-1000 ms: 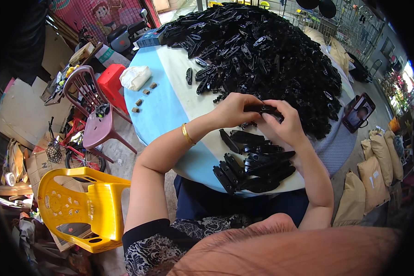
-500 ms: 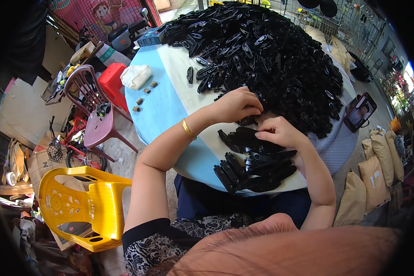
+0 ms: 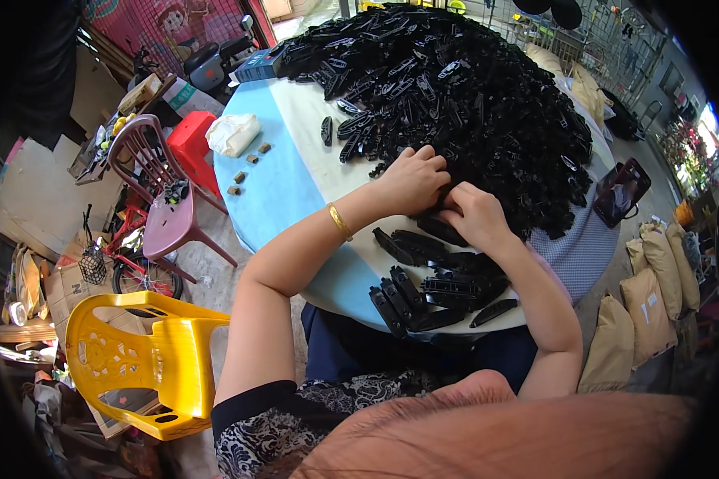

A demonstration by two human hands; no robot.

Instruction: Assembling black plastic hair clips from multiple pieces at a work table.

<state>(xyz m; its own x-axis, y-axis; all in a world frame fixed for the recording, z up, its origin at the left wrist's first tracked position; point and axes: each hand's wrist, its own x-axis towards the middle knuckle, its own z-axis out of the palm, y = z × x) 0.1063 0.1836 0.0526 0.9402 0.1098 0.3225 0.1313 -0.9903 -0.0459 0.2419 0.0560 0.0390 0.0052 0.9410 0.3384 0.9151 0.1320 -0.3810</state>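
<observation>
A large heap of long black plastic pieces (image 3: 487,104) covers the far part of the round table. At the heap's near edge my left hand (image 3: 414,182) is bent with its fingers curled down. Right beside it, my right hand (image 3: 479,219) is closed, its thumb and fingertips meeting near the left fingers. What they pinch is hidden against the black heap. One black piece (image 3: 442,231) shows just below my right hand. Closer to me, several more pieces (image 3: 459,291) lie in a loose group, a few side by side at its left.
On the table's left are a white plastic bag (image 3: 233,134), several small brown blocks (image 3: 252,159) and a blue box (image 3: 257,66). A phone (image 3: 621,191) stands at the right edge. A yellow chair (image 3: 160,359) and a purple chair (image 3: 172,223) stand left; brown sacks (image 3: 647,307) stand right.
My right hand has moved up and away from the near group toward my left hand. One piece now lies apart at the group's right. My left hand has shifted slightly.
</observation>
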